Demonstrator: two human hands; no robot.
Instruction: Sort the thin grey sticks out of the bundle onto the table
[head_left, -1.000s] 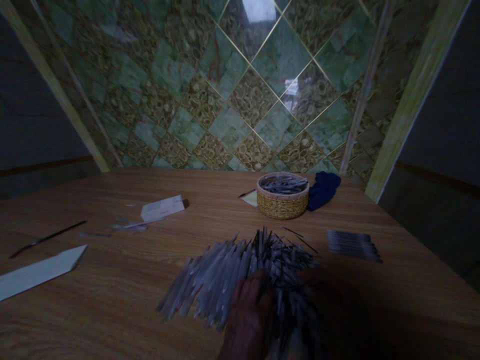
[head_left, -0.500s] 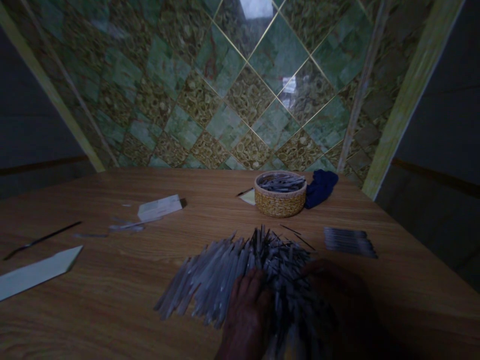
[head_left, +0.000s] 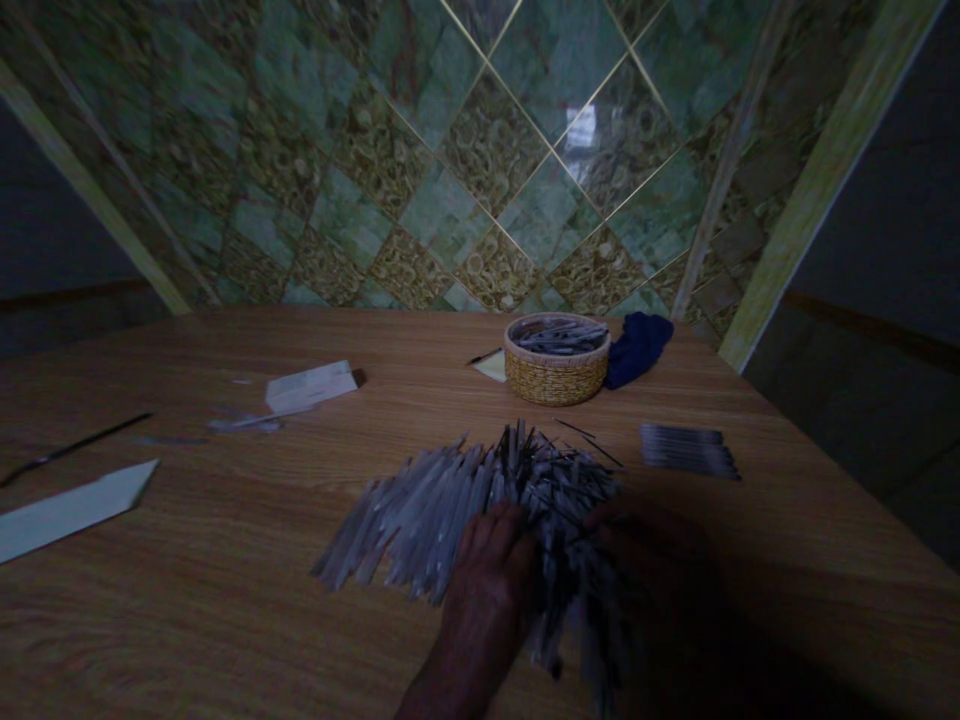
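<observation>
A wide heap of thin, pale and dark sticks (head_left: 427, 510) lies on the wooden table (head_left: 225, 600). My left hand (head_left: 495, 570) rests on the middle of the heap, its fingers bent and close together over the sticks; what lies under the fingertips is hidden. On the heap's right side is my right hand (head_left: 652, 560), very dark in shadow, its fingertips at the sticks and its grip too dim to make out. The dark ends point mostly away from me in the centre, and the sticks on the right lie more tangled.
A woven basket (head_left: 556, 380) full of similar sticks stands behind the heap, with a dark blue cloth (head_left: 639, 350) beside it. A neat row of sticks (head_left: 686, 448) lies right. On the left are a white packet (head_left: 311, 387), a pale strip (head_left: 75, 510) and a dark rod (head_left: 82, 445).
The view has tilted down a little, so the table appears higher. My left hand shows more of its wrist and stays on the heap. Sticks near my hands have shifted slightly.
</observation>
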